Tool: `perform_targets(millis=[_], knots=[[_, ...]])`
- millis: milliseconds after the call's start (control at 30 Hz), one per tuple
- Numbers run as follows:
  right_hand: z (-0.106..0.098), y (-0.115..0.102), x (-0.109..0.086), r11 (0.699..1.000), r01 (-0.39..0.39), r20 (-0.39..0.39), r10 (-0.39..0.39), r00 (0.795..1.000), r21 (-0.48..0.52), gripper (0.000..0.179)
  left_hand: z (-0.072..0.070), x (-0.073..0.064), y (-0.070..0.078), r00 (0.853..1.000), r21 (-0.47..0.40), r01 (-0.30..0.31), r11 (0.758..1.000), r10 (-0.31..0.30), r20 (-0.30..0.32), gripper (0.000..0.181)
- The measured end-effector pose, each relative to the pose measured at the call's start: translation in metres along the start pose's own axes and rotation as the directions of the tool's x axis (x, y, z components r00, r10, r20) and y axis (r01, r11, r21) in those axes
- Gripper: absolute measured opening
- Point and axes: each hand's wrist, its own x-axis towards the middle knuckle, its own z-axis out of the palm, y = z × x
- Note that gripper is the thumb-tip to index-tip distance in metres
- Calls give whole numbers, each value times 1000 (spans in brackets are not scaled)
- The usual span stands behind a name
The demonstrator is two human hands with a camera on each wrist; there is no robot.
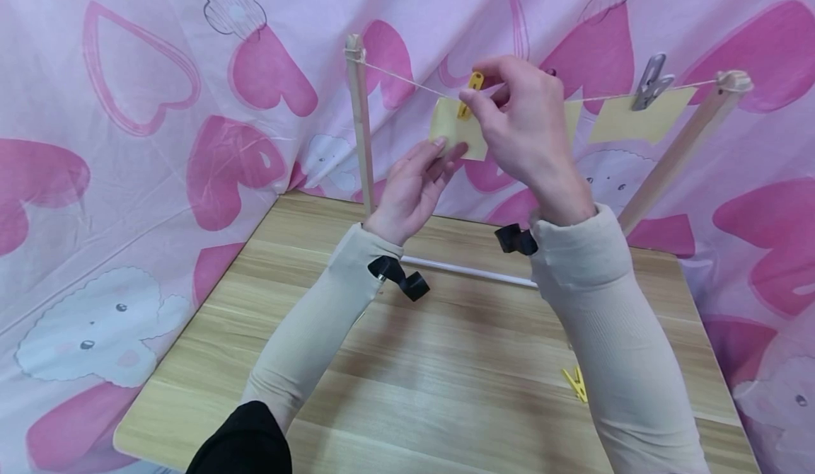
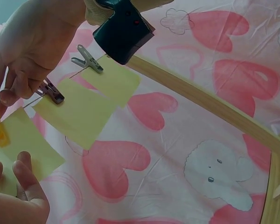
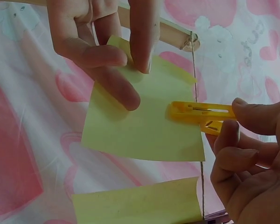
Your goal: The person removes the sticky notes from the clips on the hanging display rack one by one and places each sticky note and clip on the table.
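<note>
My right hand [image 1: 525, 117] pinches a yellow clothespin [image 3: 203, 111] between thumb and fingers. The clothespin's tip lies over the upper edge of a yellow sheet of paper [image 3: 144, 126], right at the string [image 1: 404, 78]. From below, my left hand [image 1: 414, 187] holds that sheet near its lower edge, with fingers [image 3: 119, 88] lying across its face. Further along the string hang two more yellow sheets, a middle one [image 2: 77, 112] under a dark clip [image 2: 53, 92] and an outer one [image 1: 637, 117] under a silver-grey clip [image 1: 651, 85].
Wooden posts stand left [image 1: 359, 120] and right [image 1: 675, 148], with the string tied between them. A white rod [image 1: 471, 270] runs low across the wooden table [image 1: 446, 368]. Another yellow clothespin [image 1: 576, 384] lies near my right forearm. A pink heart-patterned curtain [image 1: 146, 198] hangs behind.
</note>
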Motion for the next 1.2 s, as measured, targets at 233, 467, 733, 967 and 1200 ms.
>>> perform_targets(millis=[233, 467, 733, 967, 1200], knots=[[0, 1, -2, 1000, 11, -18, -11, 1000, -3, 28, 0, -1, 0, 1000, 10, 3, 1000, -3, -12, 17], [-1, 1, -3, 999, 16, -28, -17, 999, -42, 29, 1, -2, 0, 1000, 11, -13, 1000, 13, -17, 18], [-5, 3, -3, 994, 98, -96, -102, 990, -49, 27, 2, -3, -1, 999, 21, -34, 999, 35, -19, 19], [-5, 4, -4, 986, 155, -131, -162, 978, -65, 25, 4, -2, -1, 998, 37, -51, 998, 52, -19, 14], [-6, 5, -4, 985, 162, -148, -168, 975, -52, 25, 3, -2, -2, 999, 31, -48, 998, 48, -24, 13]])
